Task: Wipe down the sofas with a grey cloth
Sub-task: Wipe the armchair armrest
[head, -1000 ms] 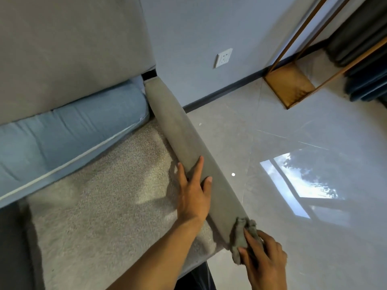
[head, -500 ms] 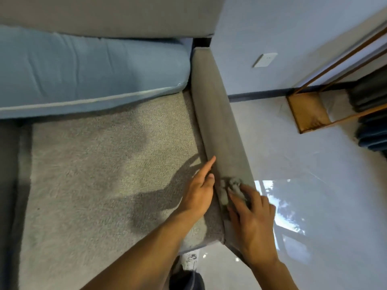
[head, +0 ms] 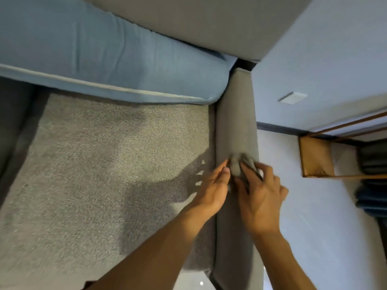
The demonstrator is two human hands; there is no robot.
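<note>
The grey sofa has a low armrest [head: 235, 114] running away from me on the right of its seat [head: 109, 164]. A bunched grey cloth [head: 237, 165] lies on top of the armrest about halfway along, blurred by motion. My right hand [head: 260, 199] holds the cloth under its fingers and presses it onto the armrest. Beside it, my left hand [head: 213, 188] rests against the armrest's inner side with its fingers fairly straight, fingertips close to the cloth.
A blue bolster cushion [head: 117, 57] lies along the grey backrest [head: 209, 19]. Right of the armrest is glossy pale floor [head: 303, 216], a wall socket [head: 292, 97], and a wooden-framed rack [head: 316, 158] with dark folded fabrics [head: 372, 185].
My right hand has slid the cloth from the armrest's near end to about halfway along its top. My left hand has moved up beside it. My view has swung left over the seat.
</note>
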